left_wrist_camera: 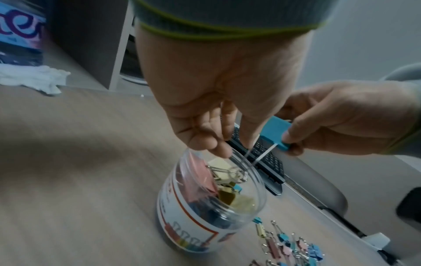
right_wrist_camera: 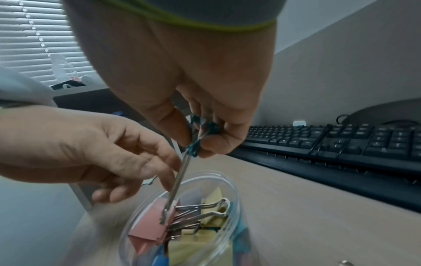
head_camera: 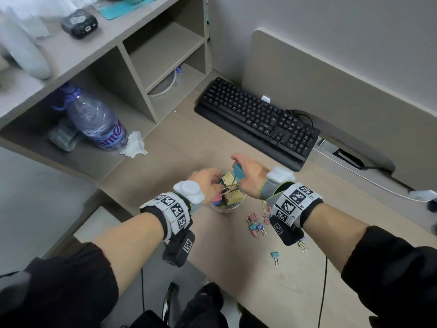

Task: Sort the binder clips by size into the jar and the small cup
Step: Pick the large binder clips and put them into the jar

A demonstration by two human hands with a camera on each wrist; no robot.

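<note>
right hand [head_camera: 248, 176] pinches large blue clip [head_camera: 238, 171] over jar [left_wrist_camera: 212, 207]; left hand [head_camera: 205, 183] fingers relaxed at rim. risk: wire handles snag packed clips.

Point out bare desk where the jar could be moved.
Bare desk lies between tissue, keyboard and jar; more along the near edge. Crowded: small clips right of the jar.

Grey wall [head_camera: 331, 24], beige shelving [head_camera: 132, 74], wooden desk [head_camera: 189, 143].
</note>
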